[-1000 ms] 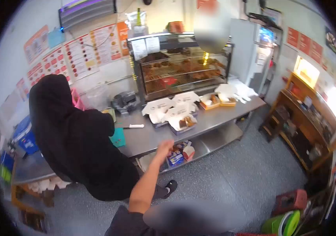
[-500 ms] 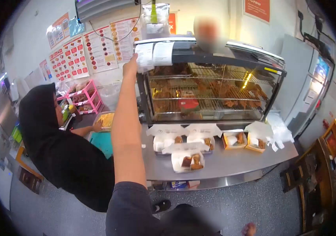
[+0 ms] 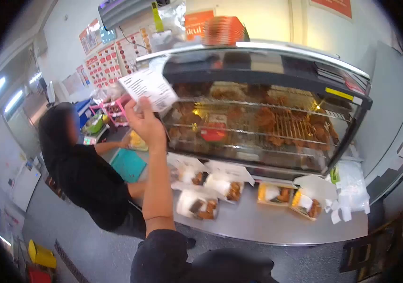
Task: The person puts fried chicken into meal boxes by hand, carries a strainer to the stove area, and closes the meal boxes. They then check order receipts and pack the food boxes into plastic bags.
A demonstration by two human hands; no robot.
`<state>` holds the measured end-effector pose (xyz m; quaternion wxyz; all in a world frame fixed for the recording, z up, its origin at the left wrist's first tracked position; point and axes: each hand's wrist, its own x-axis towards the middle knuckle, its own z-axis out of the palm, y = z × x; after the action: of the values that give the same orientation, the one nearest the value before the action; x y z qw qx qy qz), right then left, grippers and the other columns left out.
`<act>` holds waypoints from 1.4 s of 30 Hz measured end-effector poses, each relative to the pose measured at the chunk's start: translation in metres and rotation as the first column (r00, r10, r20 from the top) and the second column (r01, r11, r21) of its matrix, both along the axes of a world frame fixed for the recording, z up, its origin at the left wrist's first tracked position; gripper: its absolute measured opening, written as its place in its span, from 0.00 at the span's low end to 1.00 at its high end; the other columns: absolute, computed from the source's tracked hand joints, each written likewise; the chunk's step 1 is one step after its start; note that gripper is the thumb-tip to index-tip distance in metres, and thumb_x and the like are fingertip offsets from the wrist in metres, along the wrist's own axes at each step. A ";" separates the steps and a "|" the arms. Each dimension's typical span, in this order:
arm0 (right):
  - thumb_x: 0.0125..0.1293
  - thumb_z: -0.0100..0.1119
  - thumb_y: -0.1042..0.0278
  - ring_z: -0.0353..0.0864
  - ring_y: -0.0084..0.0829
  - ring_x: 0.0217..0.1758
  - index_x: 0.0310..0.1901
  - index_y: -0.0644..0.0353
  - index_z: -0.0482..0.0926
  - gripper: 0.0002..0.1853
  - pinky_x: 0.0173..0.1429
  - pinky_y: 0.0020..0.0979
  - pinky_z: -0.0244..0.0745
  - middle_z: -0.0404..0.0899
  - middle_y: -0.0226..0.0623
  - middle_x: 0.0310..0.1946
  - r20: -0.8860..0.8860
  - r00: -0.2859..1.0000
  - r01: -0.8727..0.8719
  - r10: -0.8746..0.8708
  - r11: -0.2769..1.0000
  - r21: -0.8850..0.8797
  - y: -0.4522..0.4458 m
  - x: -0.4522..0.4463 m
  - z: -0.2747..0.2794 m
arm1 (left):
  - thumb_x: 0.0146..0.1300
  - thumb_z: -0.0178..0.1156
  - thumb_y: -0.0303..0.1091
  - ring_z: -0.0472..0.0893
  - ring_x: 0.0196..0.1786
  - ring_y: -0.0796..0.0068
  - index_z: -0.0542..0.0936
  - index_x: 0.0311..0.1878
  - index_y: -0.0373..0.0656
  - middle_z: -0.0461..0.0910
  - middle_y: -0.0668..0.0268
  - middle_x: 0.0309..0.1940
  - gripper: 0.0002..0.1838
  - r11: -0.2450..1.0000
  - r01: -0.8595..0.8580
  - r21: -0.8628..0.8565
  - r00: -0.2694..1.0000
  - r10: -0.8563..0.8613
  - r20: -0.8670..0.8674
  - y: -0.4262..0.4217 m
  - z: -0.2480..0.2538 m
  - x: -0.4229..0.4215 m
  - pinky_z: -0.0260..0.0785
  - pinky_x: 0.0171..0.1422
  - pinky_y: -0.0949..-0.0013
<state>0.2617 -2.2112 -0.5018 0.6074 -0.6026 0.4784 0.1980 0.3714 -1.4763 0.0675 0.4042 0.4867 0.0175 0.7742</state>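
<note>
My left hand (image 3: 147,123) is raised in front of the heated display cabinet's left end. Its fingers are closed on a white printed receipt (image 3: 149,89), held by its lower edge with the text facing me. My right hand is out of view. Below and to the right of my forearm, several opened cardboard food boxes, one of them a white box (image 3: 185,205), stand on the metal counter (image 3: 248,226) with pieces of fried food inside. Farther right are two yellow-sided boxes (image 3: 272,200) with similar food.
The glass display cabinet (image 3: 253,162) holds browned food on wire racks, with red boxes (image 3: 222,30) stacked on top. To my left a co-worker in black (image 3: 83,174) reaches over the counter near a teal board (image 3: 128,164). White plastic bags (image 3: 352,186) lie at the right end.
My left hand has drawn back from the cabinet's top edge, bringing a receipt closer to me. The view has shifted, and my right hand has left it.
</note>
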 end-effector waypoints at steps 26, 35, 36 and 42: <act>0.63 0.65 0.72 0.82 0.25 0.43 0.55 0.66 0.76 0.19 0.51 0.26 0.76 0.82 0.37 0.43 0.766 0.394 -0.654 0.508 0.741 -0.154 0.011 0.400 0.294 | 0.67 0.59 0.26 0.82 0.52 0.69 0.68 0.64 0.41 0.81 0.53 0.49 0.23 0.395 0.694 -0.602 -0.168 -0.724 -0.669 -0.519 -0.279 0.189 0.76 0.47 0.69; 0.62 0.62 0.60 0.65 0.50 0.66 0.64 0.46 0.73 0.27 0.69 0.47 0.62 0.67 0.45 0.66 0.108 0.096 -0.391 0.990 0.137 -0.910 0.010 0.418 0.162 | 0.64 0.59 0.36 0.79 0.50 0.47 0.72 0.63 0.48 0.80 0.47 0.46 0.23 0.541 0.727 -0.423 -0.394 -0.177 -0.902 -0.516 -0.418 0.158 0.71 0.57 0.52; 0.62 0.62 0.60 0.65 0.50 0.66 0.64 0.46 0.73 0.27 0.69 0.47 0.62 0.67 0.45 0.66 0.117 0.098 -0.394 0.988 0.146 -0.907 0.010 0.434 0.156 | 0.64 0.59 0.36 0.79 0.50 0.47 0.72 0.63 0.48 0.80 0.47 0.46 0.23 0.545 0.726 -0.420 -0.397 -0.167 -0.902 -0.518 -0.415 0.161 0.71 0.57 0.52; 0.58 0.65 0.58 0.61 0.57 0.68 0.67 0.47 0.68 0.33 0.70 0.53 0.60 0.61 0.50 0.69 0.211 0.118 -0.287 0.970 0.237 -0.928 -0.003 0.462 0.146 | 0.60 0.64 0.49 0.80 0.44 0.53 0.73 0.65 0.52 0.81 0.55 0.42 0.30 0.818 0.475 -0.326 -0.595 0.025 -0.804 -0.564 -0.411 0.176 0.71 0.44 0.51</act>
<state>0.7238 -2.2142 -0.3559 0.2821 -0.9410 -0.1845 -0.0291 0.5478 -2.0405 -0.3432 0.2902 0.9315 0.1104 -0.1897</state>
